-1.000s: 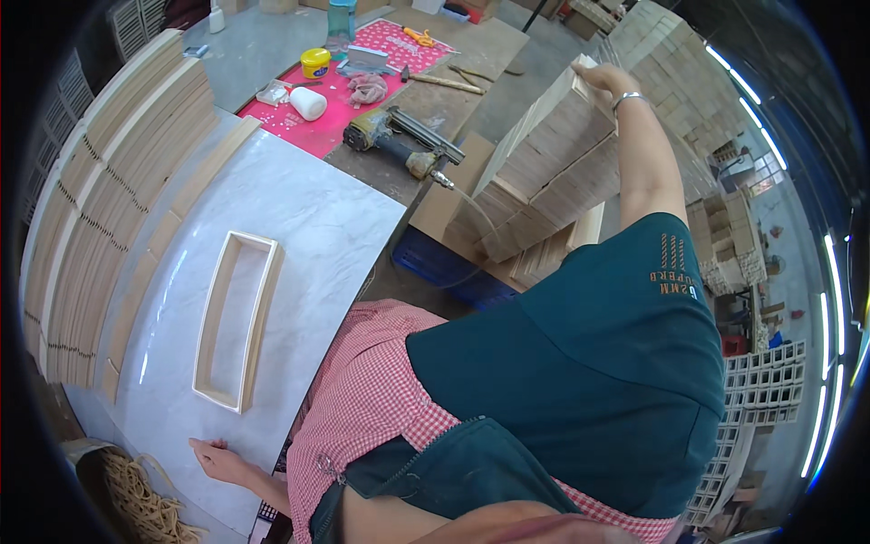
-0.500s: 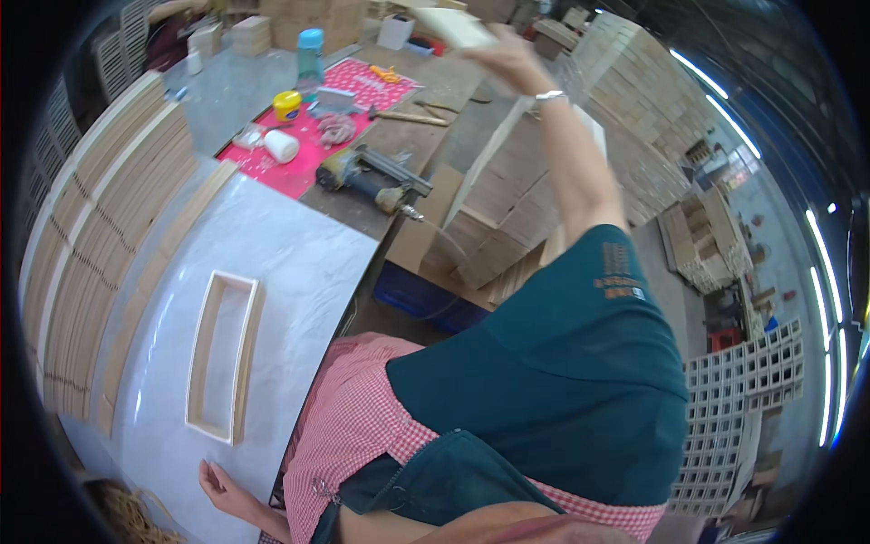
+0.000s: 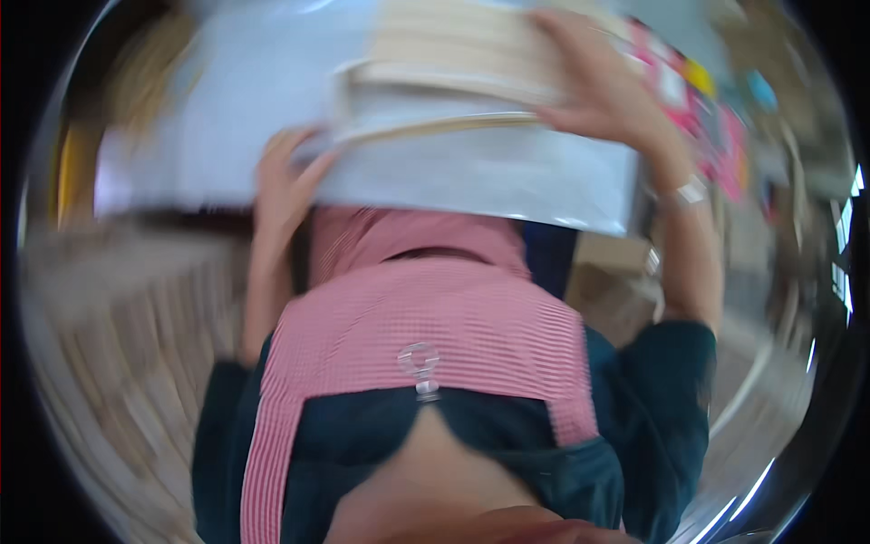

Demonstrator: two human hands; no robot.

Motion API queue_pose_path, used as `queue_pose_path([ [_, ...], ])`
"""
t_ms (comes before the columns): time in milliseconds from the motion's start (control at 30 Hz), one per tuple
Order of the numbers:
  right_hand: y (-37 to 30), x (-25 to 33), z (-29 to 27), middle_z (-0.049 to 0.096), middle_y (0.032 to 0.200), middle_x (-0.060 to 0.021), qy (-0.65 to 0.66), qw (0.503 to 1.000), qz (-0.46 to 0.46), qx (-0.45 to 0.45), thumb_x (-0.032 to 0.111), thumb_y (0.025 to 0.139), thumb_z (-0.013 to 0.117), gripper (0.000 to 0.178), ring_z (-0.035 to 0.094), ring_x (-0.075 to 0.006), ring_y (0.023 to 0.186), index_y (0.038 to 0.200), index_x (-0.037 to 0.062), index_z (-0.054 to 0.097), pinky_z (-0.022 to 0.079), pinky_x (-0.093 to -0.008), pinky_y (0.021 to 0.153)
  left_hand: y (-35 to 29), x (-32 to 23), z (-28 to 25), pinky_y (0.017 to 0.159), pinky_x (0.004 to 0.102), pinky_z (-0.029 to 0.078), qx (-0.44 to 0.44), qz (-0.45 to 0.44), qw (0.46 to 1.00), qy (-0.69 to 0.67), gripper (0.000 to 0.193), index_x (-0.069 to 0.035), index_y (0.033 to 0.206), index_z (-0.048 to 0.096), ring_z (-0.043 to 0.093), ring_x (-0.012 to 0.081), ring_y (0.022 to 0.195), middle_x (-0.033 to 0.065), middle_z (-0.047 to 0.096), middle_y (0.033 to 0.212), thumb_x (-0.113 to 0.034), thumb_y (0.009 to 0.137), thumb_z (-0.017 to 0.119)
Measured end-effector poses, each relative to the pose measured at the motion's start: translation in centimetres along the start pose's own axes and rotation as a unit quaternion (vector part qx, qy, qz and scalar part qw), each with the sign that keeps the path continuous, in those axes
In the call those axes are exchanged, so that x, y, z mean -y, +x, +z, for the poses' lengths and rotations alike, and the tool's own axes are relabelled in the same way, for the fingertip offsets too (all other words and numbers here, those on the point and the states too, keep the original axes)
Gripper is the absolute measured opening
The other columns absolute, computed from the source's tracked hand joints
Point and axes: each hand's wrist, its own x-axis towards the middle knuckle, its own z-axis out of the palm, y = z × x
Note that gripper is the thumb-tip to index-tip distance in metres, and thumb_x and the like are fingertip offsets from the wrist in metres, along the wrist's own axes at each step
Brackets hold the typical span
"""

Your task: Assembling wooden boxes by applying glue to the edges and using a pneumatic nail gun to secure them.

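Observation:
A long, narrow wooden frame point(image 3: 435, 125) lies on the pale table sheet point(image 3: 471, 177) in front of me, blurred by motion. My right hand point(image 3: 607, 86) spans its right end, thumb on the near side and fingers on the far side; the hand covers that end. Just off the frame's left end is my left hand point(image 3: 288, 177), thumb and fingers apart, holding nothing. Behind the frame, light wooden strips point(image 3: 462, 36) lie side by side.
Pink mats point(image 3: 720, 150) with a yellow container point(image 3: 700, 79) and a blue bottle point(image 3: 761, 91) are off to the right. A cardboard box point(image 3: 612, 254) stands below the table's right edge. Tan cord-like material point(image 3: 159, 77) is smeared at the far left.
My view has turned to face the table squarely. My right hand has come down from the raised light wooden piece to the frame, and that piece is no longer in it.

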Motion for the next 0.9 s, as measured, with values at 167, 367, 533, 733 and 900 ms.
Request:
queue_pose_path([
  [167, 2.4, 2.1, 2.8, 0.056, 0.141, -0.006, 0.086, 0.996, -0.023, 0.027, 0.016, 0.06, 0.084, 0.092, 0.055, -0.0307, 0.123, 0.145, 0.0179, 0.047, 0.045, -0.0404, 0.109, -1.8, -1.7, 0.3, 0.087, 0.0341, 0.048, -0.071, -0.054, 0.994, 0.063, 0.036, -0.005, 0.109, 0.072, 0.06, 0.0252, 0.095, 0.0081, 0.07, 0.103, -0.025, 0.08, 0.078],
  [367, 3.8, 2.7, 4.7, 0.057, 0.141, -0.0053, 0.105, 0.992, -0.03, 0.056, 0.014, 0.061, 0.084, 0.092, 0.055, -0.0305, 0.123, 0.145, 0.0191, 0.047, 0.044, -0.0414, 0.111, -1.4, -2.5, 0.8, 0.084, 0.0311, 0.049, -0.083, -0.057, 0.992, 0.071, 0.03, -0.005, 0.108, 0.074, 0.06, 0.0208, 0.092, 0.007, 0.071, 0.101, -0.019, 0.082, 0.079],
  [533, 4.7, 2.7, 6.7, 0.057, 0.141, -0.0057, 0.07, 0.994, -0.056, 0.056, 0.013, 0.062, 0.083, 0.091, 0.055, -0.0299, 0.125, 0.145, 0.0193, 0.047, 0.043, -0.0412, 0.112, -1.8, -3.0, 0.9, 0.08, 0.0304, 0.049, -0.102, -0.07, 0.987, 0.105, 0.022, -0.005, 0.1, 0.077, 0.06, 0.02, 0.087, 0.0059, 0.072, 0.094, -0.018, 0.082, 0.079],
  [733, 2.8, 0.4, 8.8, 0.052, 0.14, -0.0173, 0.093, 0.987, -0.129, 0.021, 0.027, 0.061, 0.081, 0.09, 0.049, -0.036, 0.127, 0.141, 0.004, 0.048, 0.035, -0.0471, 0.114, -2.1, -1.8, 2.0, 0.087, 0.042, 0.05, -0.117, 0.048, 0.979, 0.16, 0.019, -0.004, 0.097, 0.075, 0.063, 0.0312, 0.087, 0.0117, 0.072, 0.096, -0.02, 0.086, 0.073],
  [900, 6.9, 1.6, 9.7, 0.066, 0.104, -0.011, 0.019, 0.991, -0.088, 0.098, 0.031, 0.055, 0.083, 0.063, 0.063, -0.0309, 0.092, 0.109, 0.0096, 0.06, 0.048, -0.0439, 0.091, -1.2, 0.9, 0.1, 0.077, 0.0382, 0.049, -0.075, 0.04, 0.981, 0.173, 0.019, 0.002, 0.091, 0.071, 0.059, 0.029, 0.08, 0.0129, 0.065, 0.085, -0.017, 0.091, 0.07],
])
